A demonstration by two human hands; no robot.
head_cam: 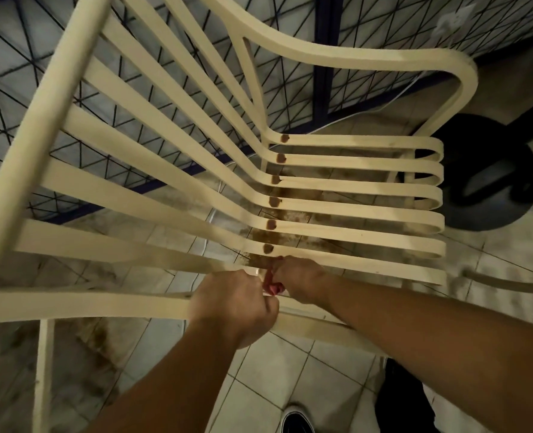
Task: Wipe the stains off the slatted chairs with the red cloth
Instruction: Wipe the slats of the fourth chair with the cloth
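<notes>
Gripping red cloth [273,288]; right hand [299,281]

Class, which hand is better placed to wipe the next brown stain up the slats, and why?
Right, probably. The right hand sits just below that stain with the red cloth bunched in it; the left hand is lower, curled round the near armrest.

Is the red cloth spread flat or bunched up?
Bunched up: only a small crumpled bit of red cloth shows between left hand and right hand.
</notes>
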